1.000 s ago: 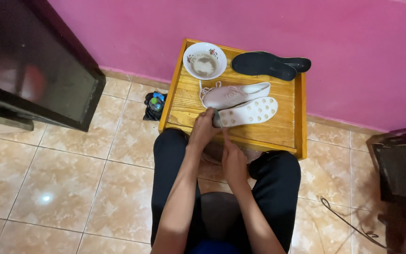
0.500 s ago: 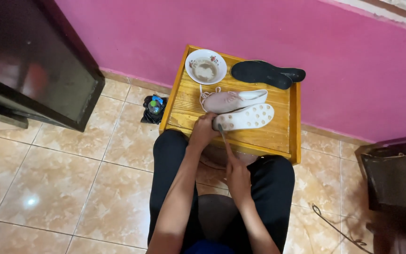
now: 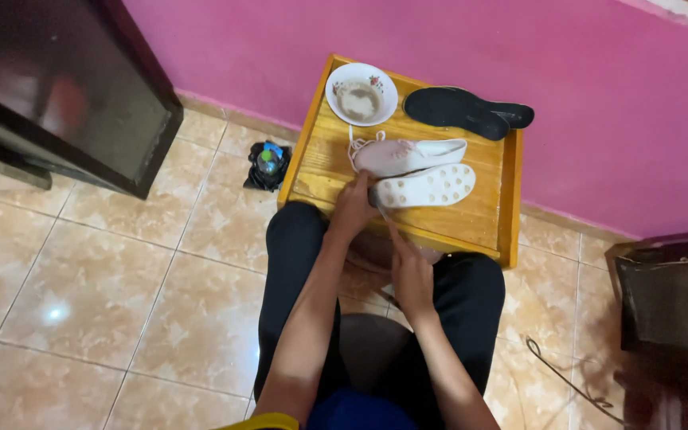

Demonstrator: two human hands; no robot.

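Note:
A white shoe (image 3: 428, 185) lies sole-up on a small wooden table (image 3: 479, 219), with a second pale shoe (image 3: 408, 154) on its side just behind it. My left hand (image 3: 354, 205) grips the heel end of the sole-up shoe. Just below the table's front edge, my right hand (image 3: 409, 269) is closed on a thin stick-like tool. The tool's tip points up at that same heel, and what kind of tool it is cannot be made out.
A white bowl (image 3: 361, 94) with brownish liquid and two black insoles (image 3: 463, 110) lie at the back of the table by the pink wall. A small bottle (image 3: 267, 162) stands on the tiled floor. A dark cabinet (image 3: 57, 87) is left, dark furniture (image 3: 670, 295) right.
The view has shifted slightly. Both hands stay at the heel of the sole-up shoe, with only small movement of the right hand.

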